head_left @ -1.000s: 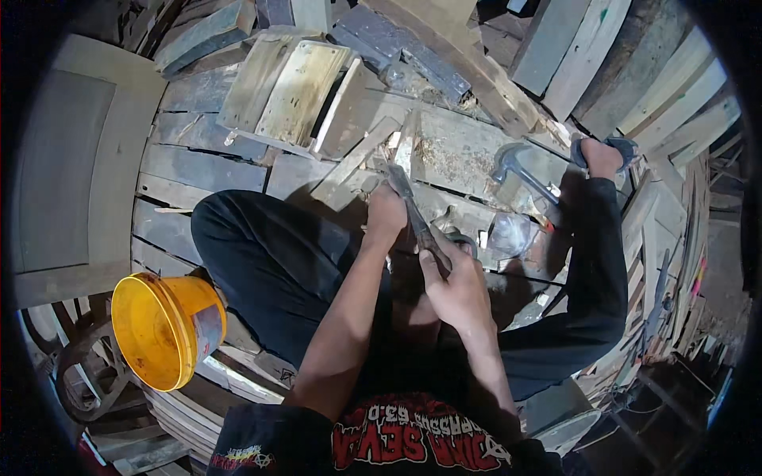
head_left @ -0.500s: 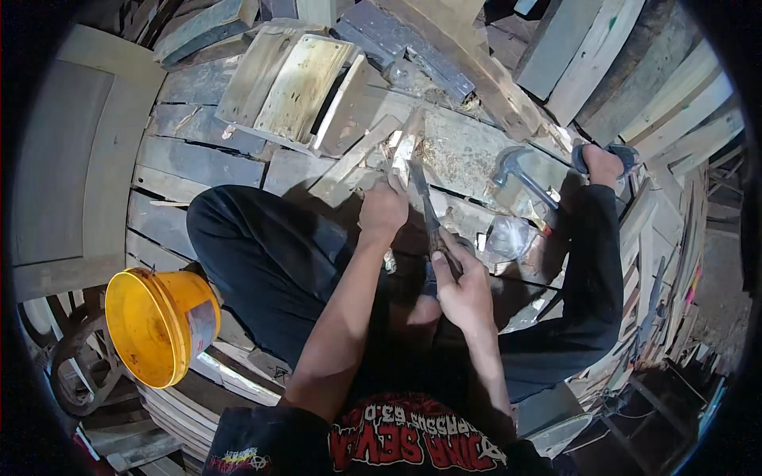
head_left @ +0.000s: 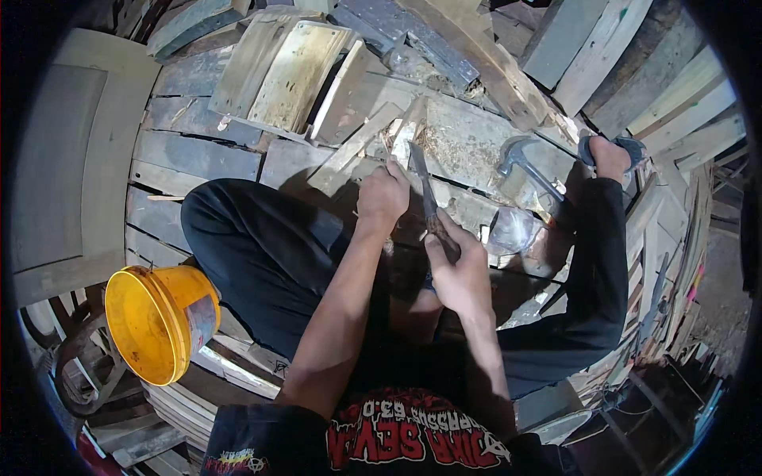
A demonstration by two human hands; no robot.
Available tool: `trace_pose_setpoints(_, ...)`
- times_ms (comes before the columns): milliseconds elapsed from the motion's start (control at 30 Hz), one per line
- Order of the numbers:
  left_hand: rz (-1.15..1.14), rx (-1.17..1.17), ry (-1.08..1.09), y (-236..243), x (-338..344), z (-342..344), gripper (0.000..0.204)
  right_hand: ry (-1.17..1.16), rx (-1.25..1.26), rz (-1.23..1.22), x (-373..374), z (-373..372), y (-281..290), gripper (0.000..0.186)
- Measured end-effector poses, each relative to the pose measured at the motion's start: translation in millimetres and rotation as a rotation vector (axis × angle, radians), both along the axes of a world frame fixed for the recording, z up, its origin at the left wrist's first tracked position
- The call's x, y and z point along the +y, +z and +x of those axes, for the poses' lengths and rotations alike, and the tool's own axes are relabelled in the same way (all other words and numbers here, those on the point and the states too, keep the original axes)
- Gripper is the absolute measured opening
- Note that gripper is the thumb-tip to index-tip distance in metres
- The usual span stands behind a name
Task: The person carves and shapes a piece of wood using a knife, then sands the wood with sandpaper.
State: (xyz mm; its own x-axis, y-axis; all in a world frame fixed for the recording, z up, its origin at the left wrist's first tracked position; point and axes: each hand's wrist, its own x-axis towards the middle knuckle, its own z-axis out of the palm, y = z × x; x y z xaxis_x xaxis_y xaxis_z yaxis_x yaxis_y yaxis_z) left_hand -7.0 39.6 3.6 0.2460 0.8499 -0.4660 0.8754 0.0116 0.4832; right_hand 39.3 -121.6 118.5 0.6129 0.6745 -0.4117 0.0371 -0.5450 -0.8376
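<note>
My right hand (head_left: 460, 270) is wrapped round the handle of a long dark-bladed knife (head_left: 425, 178), its blade pointing away from me. The blade lies just right of a narrow strip of wood (head_left: 409, 127), whose far end is pale and freshly cut. My left hand (head_left: 383, 193) is closed on the near end of this strip, its fingers hiding that end. Strip and blade tip are above the plank floor, close to a small flat wooden piece (head_left: 361, 143). A claw hammer (head_left: 532, 170) lies to the right of the knife.
A box-like stack of boards (head_left: 298, 75) stands at the far left of my hands. At lower left a yellow bucket (head_left: 151, 325) lies tilted. A clear plastic bag (head_left: 512, 230) is right of my right hand. Long planks (head_left: 587, 71) lean at far right.
The knife's tip has shifted slightly away from me and a little left along the strip. My left hand stays on the wood; the whole view has tilted slightly.
</note>
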Motion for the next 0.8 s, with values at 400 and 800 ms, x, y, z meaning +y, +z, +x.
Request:
trace_pose_setpoints(400,0.105,-0.051,-0.114,-3,1,-31,0.058,0.012,-0.081,-0.063,54,11,-32,0.050)
trace_pose_setpoints(800,0.121,0.080,-0.054,1,-7,-12,0.063,0.148,-0.271,-0.083,1,2,21,0.051)
